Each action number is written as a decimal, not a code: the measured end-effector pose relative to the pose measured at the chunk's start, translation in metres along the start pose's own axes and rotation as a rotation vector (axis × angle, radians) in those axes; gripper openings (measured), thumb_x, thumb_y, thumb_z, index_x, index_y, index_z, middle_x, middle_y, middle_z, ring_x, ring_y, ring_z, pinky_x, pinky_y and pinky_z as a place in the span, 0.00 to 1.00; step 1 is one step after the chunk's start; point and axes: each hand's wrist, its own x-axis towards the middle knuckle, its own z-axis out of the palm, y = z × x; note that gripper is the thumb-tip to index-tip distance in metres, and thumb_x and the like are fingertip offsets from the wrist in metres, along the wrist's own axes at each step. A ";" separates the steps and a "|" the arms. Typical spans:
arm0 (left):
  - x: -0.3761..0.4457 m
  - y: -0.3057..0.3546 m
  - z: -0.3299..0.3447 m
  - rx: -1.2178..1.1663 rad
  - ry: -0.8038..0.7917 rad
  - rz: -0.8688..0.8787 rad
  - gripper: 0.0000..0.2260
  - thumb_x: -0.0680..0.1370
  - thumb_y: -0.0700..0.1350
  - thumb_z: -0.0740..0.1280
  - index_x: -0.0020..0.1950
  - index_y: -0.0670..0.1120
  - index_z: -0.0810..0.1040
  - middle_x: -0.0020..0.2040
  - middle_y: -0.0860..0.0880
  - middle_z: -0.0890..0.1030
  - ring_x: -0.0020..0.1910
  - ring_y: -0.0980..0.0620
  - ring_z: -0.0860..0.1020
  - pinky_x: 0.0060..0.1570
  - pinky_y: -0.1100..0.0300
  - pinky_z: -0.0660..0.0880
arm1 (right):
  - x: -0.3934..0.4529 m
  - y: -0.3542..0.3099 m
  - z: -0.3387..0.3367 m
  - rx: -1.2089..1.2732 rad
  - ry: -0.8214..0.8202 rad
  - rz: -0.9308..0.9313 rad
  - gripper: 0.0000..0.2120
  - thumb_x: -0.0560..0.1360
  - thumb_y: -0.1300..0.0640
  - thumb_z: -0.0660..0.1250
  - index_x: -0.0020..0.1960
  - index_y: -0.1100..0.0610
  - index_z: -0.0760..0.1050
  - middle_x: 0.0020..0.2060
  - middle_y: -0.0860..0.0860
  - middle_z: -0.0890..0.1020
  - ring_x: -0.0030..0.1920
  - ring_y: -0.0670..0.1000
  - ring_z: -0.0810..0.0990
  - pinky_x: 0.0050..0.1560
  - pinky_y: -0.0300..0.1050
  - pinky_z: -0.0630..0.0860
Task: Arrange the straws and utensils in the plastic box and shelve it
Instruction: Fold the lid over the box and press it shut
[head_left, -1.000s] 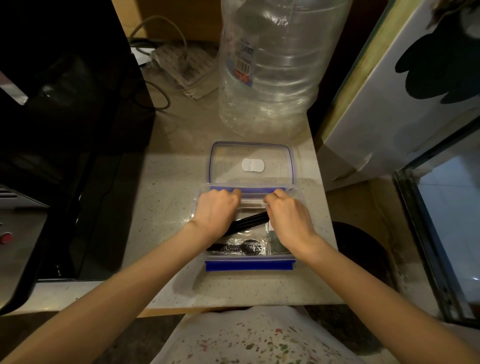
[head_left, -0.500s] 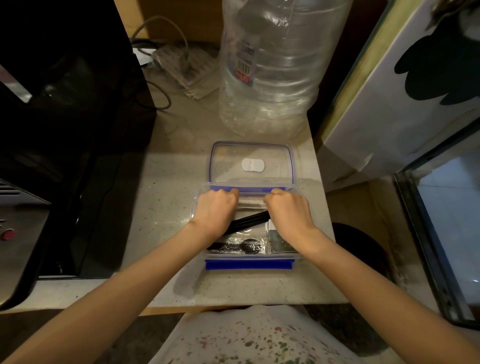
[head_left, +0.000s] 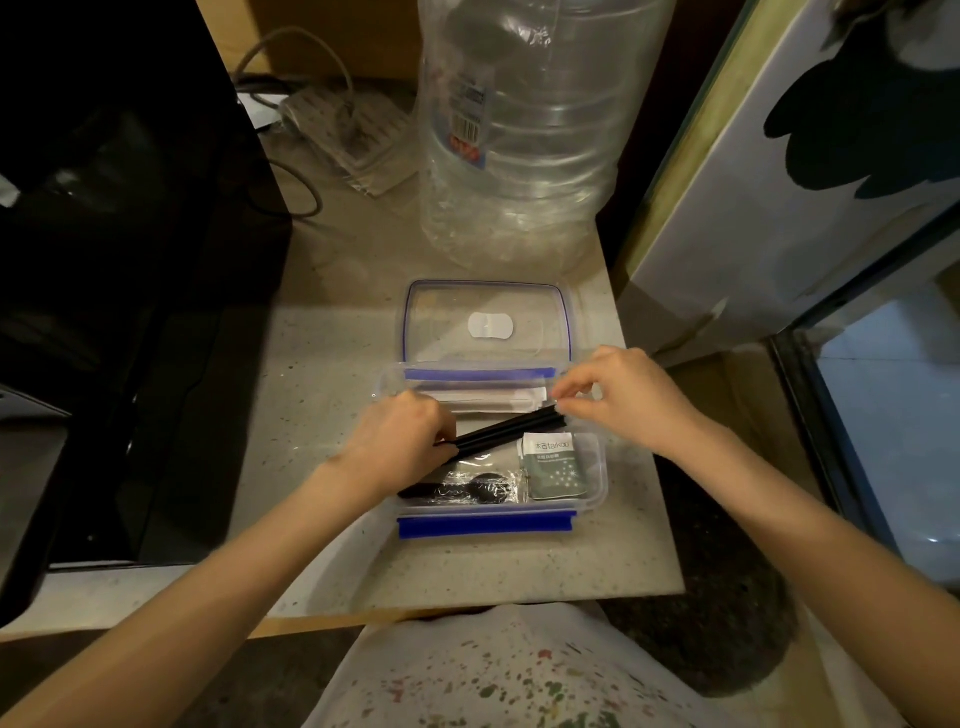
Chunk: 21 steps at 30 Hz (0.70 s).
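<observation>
A clear plastic box (head_left: 597, 488) with blue clips stands open on the counter, its lid (head_left: 488, 325) folded back behind it. A bundle of black straws (head_left: 511, 428) lies slanted across the box. My left hand (head_left: 402, 447) grips the straws' left end. My right hand (head_left: 618, 395) pinches their right end at the box's right rim. Paper-wrapped straws (head_left: 493, 397) lie along the far wall. A wrapped black utensil (head_left: 467, 488) and a green sachet (head_left: 553, 467) lie at the front.
A large clear water bottle (head_left: 519, 140) stands right behind the lid. A black appliance (head_left: 114, 260) fills the left side. A power strip (head_left: 343, 135) with cables lies at the back. A white panel (head_left: 779, 182) leans at the right. The counter edge (head_left: 467, 608) is near me.
My right hand has moved out from the box's middle to its right rim, uncovering the green sachet and the straws' length. My left hand has slid slightly toward me.
</observation>
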 end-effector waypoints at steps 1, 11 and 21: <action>-0.001 0.000 0.000 0.024 -0.024 0.008 0.08 0.76 0.49 0.66 0.53 0.49 0.81 0.48 0.50 0.83 0.47 0.52 0.79 0.43 0.63 0.76 | -0.001 -0.001 0.004 -0.106 -0.048 -0.035 0.11 0.72 0.51 0.70 0.54 0.48 0.81 0.41 0.41 0.75 0.47 0.45 0.73 0.51 0.42 0.71; -0.006 0.006 0.001 0.219 -0.027 0.023 0.08 0.77 0.46 0.61 0.53 0.46 0.77 0.51 0.47 0.81 0.48 0.47 0.79 0.39 0.59 0.68 | -0.009 -0.006 0.024 -0.424 -0.198 -0.233 0.14 0.72 0.44 0.68 0.56 0.47 0.80 0.51 0.44 0.80 0.57 0.47 0.67 0.66 0.51 0.55; -0.009 0.004 0.001 0.228 -0.023 0.059 0.09 0.79 0.46 0.60 0.51 0.46 0.79 0.50 0.48 0.81 0.48 0.49 0.79 0.51 0.58 0.72 | -0.012 -0.007 0.025 -0.451 -0.204 -0.225 0.12 0.74 0.45 0.66 0.52 0.48 0.82 0.49 0.46 0.79 0.57 0.47 0.67 0.69 0.52 0.52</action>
